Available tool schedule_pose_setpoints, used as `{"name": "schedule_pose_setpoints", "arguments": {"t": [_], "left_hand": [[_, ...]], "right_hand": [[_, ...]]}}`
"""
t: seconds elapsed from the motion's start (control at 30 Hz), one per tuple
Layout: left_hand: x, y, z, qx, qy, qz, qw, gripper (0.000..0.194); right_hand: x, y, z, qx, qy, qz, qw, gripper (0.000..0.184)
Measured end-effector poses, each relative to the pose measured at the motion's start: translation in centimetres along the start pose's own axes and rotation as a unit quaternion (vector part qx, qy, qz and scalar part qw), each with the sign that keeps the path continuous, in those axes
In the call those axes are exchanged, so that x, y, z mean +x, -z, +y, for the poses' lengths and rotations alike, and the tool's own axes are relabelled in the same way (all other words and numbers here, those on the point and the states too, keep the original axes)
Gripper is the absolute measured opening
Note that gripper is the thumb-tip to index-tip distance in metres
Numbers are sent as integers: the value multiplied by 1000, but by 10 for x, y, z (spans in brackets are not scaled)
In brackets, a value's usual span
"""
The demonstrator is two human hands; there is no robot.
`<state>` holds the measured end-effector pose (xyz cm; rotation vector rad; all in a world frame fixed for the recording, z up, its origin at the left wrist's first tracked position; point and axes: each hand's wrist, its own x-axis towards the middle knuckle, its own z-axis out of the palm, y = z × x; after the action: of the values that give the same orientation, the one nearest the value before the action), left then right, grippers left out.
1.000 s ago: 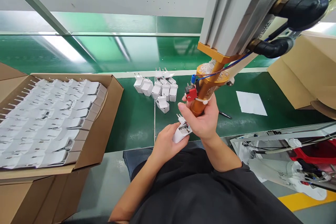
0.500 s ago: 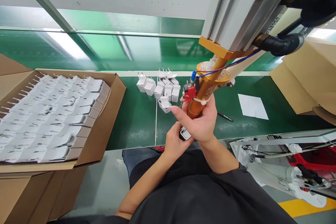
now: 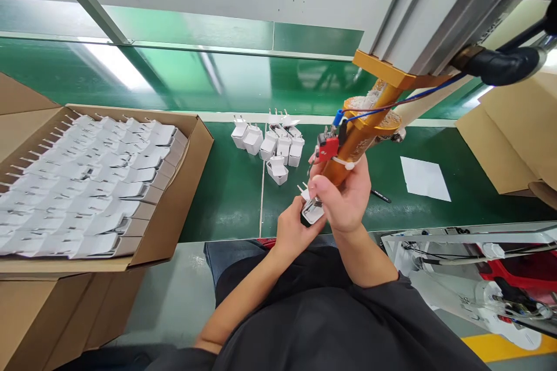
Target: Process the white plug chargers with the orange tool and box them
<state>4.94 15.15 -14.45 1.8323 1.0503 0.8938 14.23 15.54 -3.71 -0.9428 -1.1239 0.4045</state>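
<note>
My left hand (image 3: 296, 225) is closed around a white plug adapter (image 3: 311, 212), whose two pins point up and away from me. Wrapped round the lower end of an orange pneumatic tool (image 3: 337, 169) is my right hand (image 3: 347, 200), its thumb near the red switch (image 3: 327, 148). The tool's metal tip meets the open top of the adapter; exactly how far in it sits I cannot tell. Beyond my hands several white plug adapters (image 3: 270, 145) stand together on the green bench, with one a little nearer, a white adapter (image 3: 277, 170).
To the left a cardboard box (image 3: 174, 208) holds rows of white adapters. A black pen (image 3: 381, 195) and a white paper sheet (image 3: 425, 178) lie right of the tool. Another cardboard box (image 3: 500, 139) stands at far right. A large silver cylinder (image 3: 418, 17) hangs above the tool.
The adapter in my left hand now shows its pins and open top more fully below the tool. The tool and my right hand appear slightly further right as the view shifts.
</note>
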Motion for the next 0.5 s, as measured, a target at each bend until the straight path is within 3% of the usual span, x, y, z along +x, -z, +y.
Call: {"name": "schedule_pose_setpoints", "arguments": {"t": [0.13,0.27,0.5], "left_hand": [[9,25,-1,36,32,-21,999,31],[13,53,-1,-9,87,-95,992,31],[17,65,-15,69,29,-90,993,26]], "right_hand": [[2,10,7,38,-13,-5,999,34],[5,23,10,1,-33,44,998,30],[9,40,18,-28,-14,97,995,33]]}}
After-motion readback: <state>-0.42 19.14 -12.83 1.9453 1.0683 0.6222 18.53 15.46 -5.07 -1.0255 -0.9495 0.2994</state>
